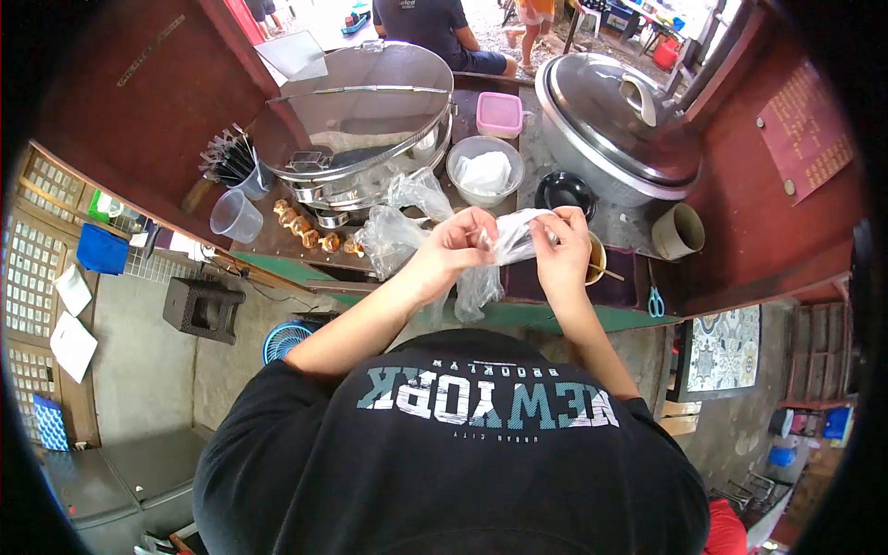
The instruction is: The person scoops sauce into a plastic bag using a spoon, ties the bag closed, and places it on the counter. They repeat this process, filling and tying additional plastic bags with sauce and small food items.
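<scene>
Both hands are raised over the counter's front edge, pinching a white plastic bag between them. My left hand has its fingers closed on the bag's left end. On the right end, my right hand grips the bag with thumb and fingers. Clear plastic bags lie and hang just left of my left hand. Behind the hands stands a clear tub with something white inside, and a black bowl sits beside it. A cup with a stick is partly hidden by my right hand.
A large round steamer stands at left, a lidded pot at right. Skewered food, a plastic cup, a pink container, a brown cup and blue scissors surround the hands. A person sits beyond the counter.
</scene>
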Action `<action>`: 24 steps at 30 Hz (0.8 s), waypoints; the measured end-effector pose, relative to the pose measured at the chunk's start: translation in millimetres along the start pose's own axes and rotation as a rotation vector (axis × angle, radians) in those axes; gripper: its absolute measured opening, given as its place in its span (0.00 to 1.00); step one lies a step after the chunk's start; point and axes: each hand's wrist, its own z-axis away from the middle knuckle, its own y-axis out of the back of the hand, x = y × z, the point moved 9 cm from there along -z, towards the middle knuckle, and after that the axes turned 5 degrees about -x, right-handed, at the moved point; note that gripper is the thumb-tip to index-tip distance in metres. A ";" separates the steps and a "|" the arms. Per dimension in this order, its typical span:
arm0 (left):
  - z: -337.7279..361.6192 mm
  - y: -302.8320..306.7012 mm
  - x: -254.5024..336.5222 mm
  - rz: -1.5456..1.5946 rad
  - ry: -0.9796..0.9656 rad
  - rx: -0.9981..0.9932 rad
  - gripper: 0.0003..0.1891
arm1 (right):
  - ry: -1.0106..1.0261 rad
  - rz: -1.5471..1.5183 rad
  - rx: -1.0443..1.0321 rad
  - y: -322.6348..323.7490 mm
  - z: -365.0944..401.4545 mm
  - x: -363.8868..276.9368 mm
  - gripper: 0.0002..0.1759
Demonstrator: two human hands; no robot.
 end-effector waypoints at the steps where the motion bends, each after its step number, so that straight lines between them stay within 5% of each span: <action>1: 2.3 -5.5 4.6 -0.003 -0.028 -0.028 0.11 | 0.034 -0.001 -0.011 1.3 -1.1 -4.6 0.06; 5: 3.3 17.7 4.1 0.007 0.059 0.291 0.13 | 0.069 -0.039 -0.054 4.5 1.5 -11.9 0.08; 9: -8.7 16.9 -33.3 0.186 0.272 0.052 0.25 | -0.003 -0.174 -0.245 -10.7 10.9 -20.4 0.11; 15: -6.3 11.1 -62.2 0.433 0.376 -0.146 0.17 | -0.012 -0.211 -0.335 -20.2 16.8 -14.1 0.12; 19: -7.5 31.6 -71.2 0.112 0.420 0.059 0.09 | -0.005 -0.167 -0.320 -15.3 17.3 -10.9 0.13; 24: -22.5 29.6 -36.9 -0.178 0.239 0.125 0.10 | -0.086 0.127 -0.139 12.0 9.6 -25.0 0.11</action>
